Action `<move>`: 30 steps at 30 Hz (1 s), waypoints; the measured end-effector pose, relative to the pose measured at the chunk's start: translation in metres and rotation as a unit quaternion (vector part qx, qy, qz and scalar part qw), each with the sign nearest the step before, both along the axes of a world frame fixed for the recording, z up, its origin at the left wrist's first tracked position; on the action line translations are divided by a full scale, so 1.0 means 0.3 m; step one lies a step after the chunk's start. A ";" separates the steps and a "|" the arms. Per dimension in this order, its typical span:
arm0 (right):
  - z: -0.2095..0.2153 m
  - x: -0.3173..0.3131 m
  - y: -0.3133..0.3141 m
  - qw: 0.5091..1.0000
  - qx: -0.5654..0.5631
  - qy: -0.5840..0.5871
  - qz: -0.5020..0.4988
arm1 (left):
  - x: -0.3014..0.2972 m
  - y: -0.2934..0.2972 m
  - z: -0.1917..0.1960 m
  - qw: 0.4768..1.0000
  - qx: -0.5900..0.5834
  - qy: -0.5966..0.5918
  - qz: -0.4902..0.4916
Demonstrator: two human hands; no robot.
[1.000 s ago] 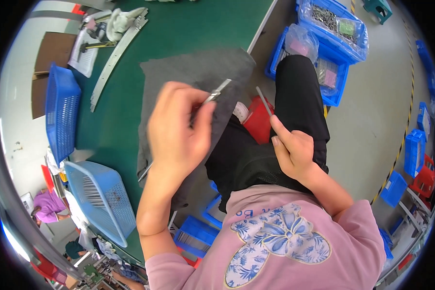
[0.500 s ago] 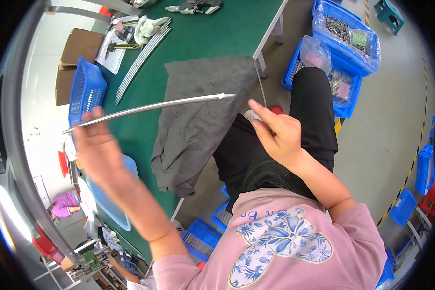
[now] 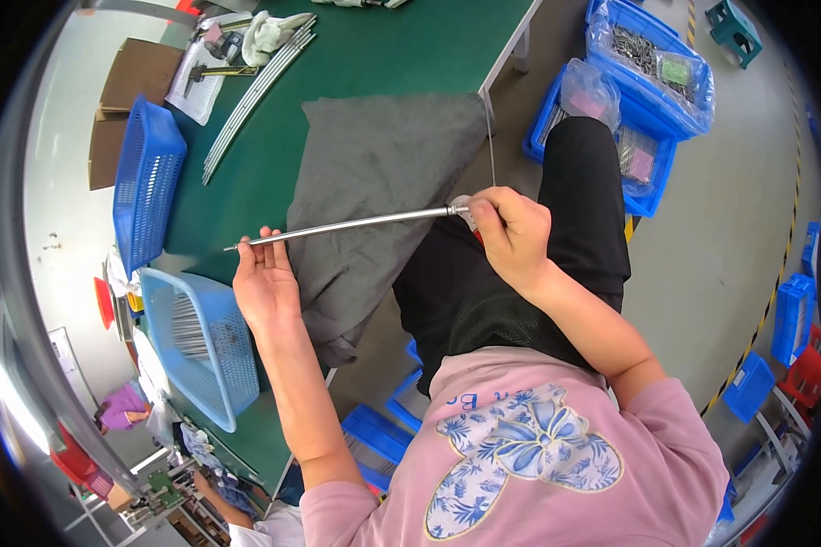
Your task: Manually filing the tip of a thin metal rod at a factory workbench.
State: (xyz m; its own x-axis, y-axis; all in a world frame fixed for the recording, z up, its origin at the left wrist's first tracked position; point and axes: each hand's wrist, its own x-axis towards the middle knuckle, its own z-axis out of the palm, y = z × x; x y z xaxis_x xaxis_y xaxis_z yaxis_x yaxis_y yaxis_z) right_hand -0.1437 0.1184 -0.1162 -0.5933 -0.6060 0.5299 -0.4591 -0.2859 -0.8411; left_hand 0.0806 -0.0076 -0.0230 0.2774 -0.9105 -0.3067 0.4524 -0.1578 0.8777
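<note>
A long, thin metal rod point(image 3: 365, 223) with narrow stepped ends is held level across my body, over a grey cloth point(image 3: 383, 146). My left hand point(image 3: 269, 283) is palm up under the rod's left end, the rod lying across its bent fingers. My right hand point(image 3: 515, 232) is closed, thumb and forefinger pinching the rod's right end by a small collar. The cloth is draped over the front edge of the green table point(image 3: 410, 55) and hangs down towards my lap.
A light-blue basket point(image 3: 237, 365) with several rods stands left of my left arm. Behind it are a darker blue basket point(image 3: 146, 191), loose rods point(image 3: 257, 100) and a caliper point(image 3: 219, 70). Blue bins point(image 3: 652, 173) of metal parts sit on the floor at right.
My right hand has closed on the rod's right end, which was free of it. My left hand has moved right and lies steady under the other end. The view has shifted slightly.
</note>
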 end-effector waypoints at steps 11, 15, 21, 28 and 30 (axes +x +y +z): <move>0.064 -0.046 -0.094 1.000 0.001 0.004 -0.016 | -0.157 0.130 0.070 0.770 -0.314 -0.507 -0.226; 0.071 -0.068 -0.100 0.999 0.000 0.031 0.015 | -0.328 0.080 0.061 0.558 -0.475 -0.585 -0.348; 0.071 -0.054 -0.067 0.995 0.048 -0.082 0.027 | -0.353 0.068 0.041 0.455 -0.476 -0.620 -0.426; 0.121 -0.024 -0.053 0.967 0.041 -0.240 0.073 | -0.334 0.094 0.036 0.530 -0.469 -0.581 -0.402; 0.139 -0.051 -0.037 0.956 0.050 -0.269 0.101 | -0.343 0.102 0.044 0.531 -0.496 -0.559 -0.400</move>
